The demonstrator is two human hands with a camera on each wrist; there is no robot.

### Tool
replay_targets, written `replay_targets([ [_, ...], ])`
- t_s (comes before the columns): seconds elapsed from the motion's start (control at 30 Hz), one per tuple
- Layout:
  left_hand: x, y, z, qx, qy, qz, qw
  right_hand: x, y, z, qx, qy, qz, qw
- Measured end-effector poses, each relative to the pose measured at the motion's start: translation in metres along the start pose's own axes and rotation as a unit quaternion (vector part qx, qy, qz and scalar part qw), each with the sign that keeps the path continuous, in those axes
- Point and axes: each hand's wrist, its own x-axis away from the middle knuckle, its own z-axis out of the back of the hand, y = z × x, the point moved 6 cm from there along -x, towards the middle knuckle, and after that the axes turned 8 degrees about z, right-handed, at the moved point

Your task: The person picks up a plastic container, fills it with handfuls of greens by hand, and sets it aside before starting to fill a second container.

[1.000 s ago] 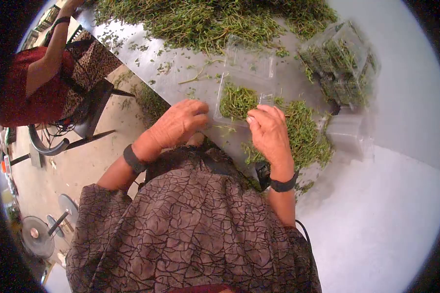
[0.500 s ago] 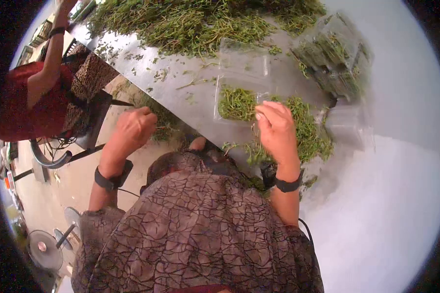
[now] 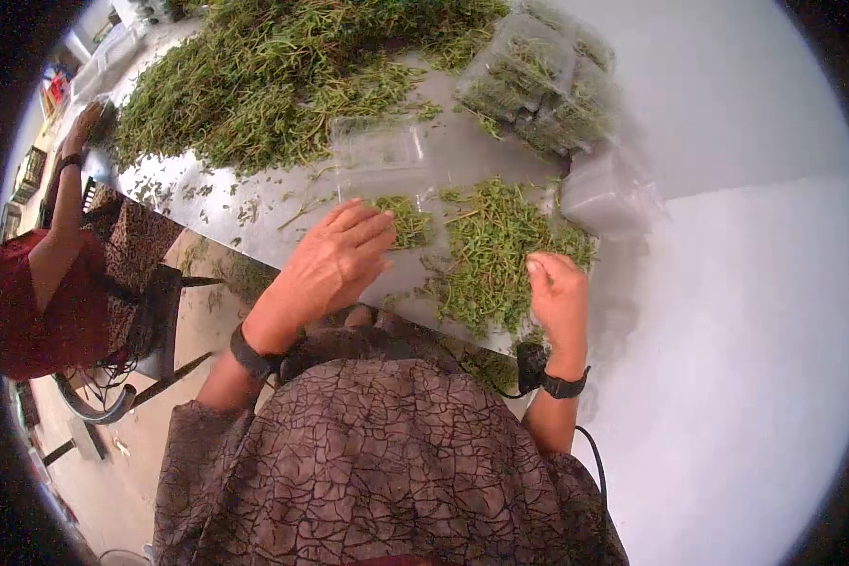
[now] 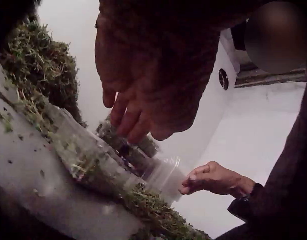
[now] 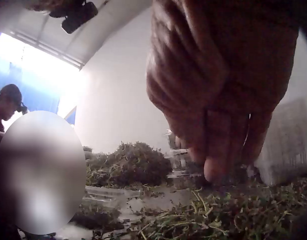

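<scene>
Beside the left part of an open clear container (image 3: 377,156) is my left hand (image 3: 335,264), fingers loosely extended and covering some of it. Greens (image 3: 411,224) lie in its near half. In the left wrist view, that hand (image 4: 153,75) hangs above the table with no item visible in its fingers. My right hand (image 3: 561,297) hovers at the right side of a small loose heap of greens (image 3: 486,255), thumb near the bent fingers. The right wrist view has its fingers (image 5: 218,155) pointing down over the greens, loosely bent, with nothing visibly held.
A large heap of greens (image 3: 255,90) covers the table's far side. Filled clear containers (image 3: 542,85) are stacked at the back right, with nested empty ones (image 3: 608,189) beside them. Another person in red (image 3: 61,292) is at the left, by the table.
My left hand has come back from beyond the table edge to the container. My right hand has moved away from the container to the right side of the small heap. The head view has shifted.
</scene>
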Motion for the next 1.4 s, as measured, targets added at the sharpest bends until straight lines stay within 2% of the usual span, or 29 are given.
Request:
replay_targets([
  [0.13,-0.021,0.01,-0.015,-0.019,0.03,-0.036,0.999,0.014,0.012,-0.005,-0.005,-0.003,-0.023,1.0],
  [0.2,-0.026,0.005,-0.034,-0.019,-0.036,-0.015,0.999,0.021,0.017,-0.004,-0.011,0.003,-0.036,0.999],
  [0.23,-0.025,0.004,-0.043,-0.022,-0.04,-0.021,0.999,0.024,0.018,-0.002,-0.013,0.008,-0.041,0.999],
  [0.3,-0.022,-0.005,-0.058,-0.052,-0.077,0.035,0.995,0.029,0.021,0.001,-0.015,0.0,-0.041,0.999],
  [0.33,-0.024,-0.004,-0.057,-0.055,-0.079,0.029,0.995,0.032,0.025,0.002,-0.017,0.006,-0.045,0.999],
  [0.53,-0.048,0.007,-0.042,-0.022,-0.068,0.019,0.997,0.048,0.044,0.002,-0.02,0.039,-0.077,0.996],
  [0.63,-0.072,0.018,-0.038,0.01,-0.036,0.034,0.999,0.048,0.049,-0.003,-0.018,0.068,-0.051,0.996],
  [0.7,-0.086,0.024,-0.04,0.027,-0.031,0.063,0.997,0.048,0.053,-0.002,-0.04,0.097,-0.084,0.991],
  [0.83,-0.111,0.028,-0.063,0.004,-0.065,0.094,0.993,0.05,0.065,-0.004,-0.044,0.091,-0.123,0.987],
  [0.9,-0.119,0.033,-0.075,0.017,0.019,0.062,0.998,0.055,0.072,-0.011,-0.066,0.057,-0.157,0.984],
  [0.93,-0.121,0.035,-0.082,0.014,0.018,0.061,0.998,0.06,0.076,-0.015,-0.069,0.058,-0.158,0.983],
  [1.0,-0.128,0.032,-0.102,-0.06,-0.061,0.122,0.989,0.068,0.089,-0.029,-0.071,0.041,-0.15,0.985],
  [1.13,-0.135,0.046,-0.116,-0.172,-0.087,0.108,0.975,0.076,0.1,-0.04,-0.084,0.055,-0.121,0.987],
  [1.2,-0.137,0.043,-0.128,-0.2,-0.11,0.102,0.968,0.08,0.11,-0.047,-0.154,0.056,-0.18,0.97],
  [1.33,-0.134,0.04,-0.143,-0.247,-0.136,0.079,0.956,0.078,0.108,-0.046,-0.124,0.039,-0.174,0.976],
  [1.4,-0.138,0.033,-0.149,-0.256,-0.161,0.095,0.948,0.078,0.107,-0.044,-0.138,0.054,-0.175,0.973],
])
